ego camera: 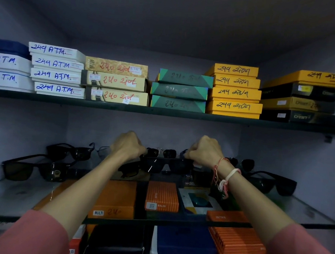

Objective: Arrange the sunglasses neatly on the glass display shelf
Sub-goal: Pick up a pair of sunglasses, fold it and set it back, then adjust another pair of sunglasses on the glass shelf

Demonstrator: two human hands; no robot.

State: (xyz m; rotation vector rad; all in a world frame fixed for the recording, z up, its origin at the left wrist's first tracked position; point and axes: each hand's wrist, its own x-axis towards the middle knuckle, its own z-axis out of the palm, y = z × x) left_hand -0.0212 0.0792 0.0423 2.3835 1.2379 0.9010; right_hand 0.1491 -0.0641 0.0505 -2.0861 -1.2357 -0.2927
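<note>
A pair of black sunglasses [166, 164] is held between both hands above the middle of the glass display shelf [315, 214]. My left hand [128, 145] grips its left end and my right hand [205, 149] grips its right end. Other dark sunglasses stand on the shelf: one pair at the near left [34, 169], another behind it [71, 151], a pair at the back centre [164, 152], and pairs on the right [273, 183]. More frames sit partly hidden behind my hands and wrists.
An upper shelf [163, 111] carries stacked white, beige, green, yellow and black boxes. Orange boxes [161, 196] and blue ones show through the glass from below. Purple walls close in the left, right and back of the alcove.
</note>
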